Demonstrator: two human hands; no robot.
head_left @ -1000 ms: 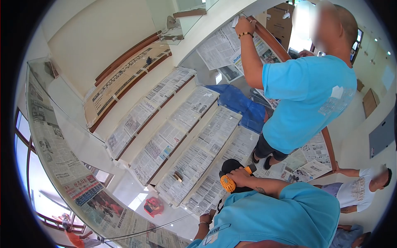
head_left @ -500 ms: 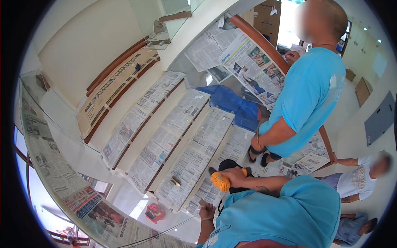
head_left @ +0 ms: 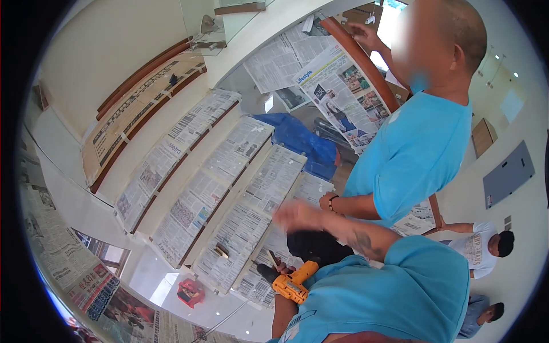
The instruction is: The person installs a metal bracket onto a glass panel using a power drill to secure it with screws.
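Note:
My left hand point(head_left: 282, 266) is closed on a small flat brownish piece point(head_left: 272, 258). Right beside it, over my left forearm, is a yellow-orange power drill point(head_left: 293, 285) with a black chuck; what supports the drill is hidden. My right hand point(head_left: 298, 217) is over the papered steps, smeared by motion, so its fingers and anything in them cannot be made out. A small brass-coloured piece point(head_left: 222, 250) lies on a newspaper-covered step point(head_left: 237, 224). Black cloth point(head_left: 317, 244) shows below my right forearm.
A co-worker in a blue shirt point(head_left: 420, 154) stands close by on the right, near a wooden handrail point(head_left: 366, 66). Blue cloth point(head_left: 303, 143) lies beyond the steps. A red object point(head_left: 190, 292) is on the floor. Two more people point(head_left: 480, 248) are farther right.
My right hand has let go of the drill and moved up and left. The drill is now beside my left hand. The co-worker's hand has risen toward the handrail's top, and the view has shifted.

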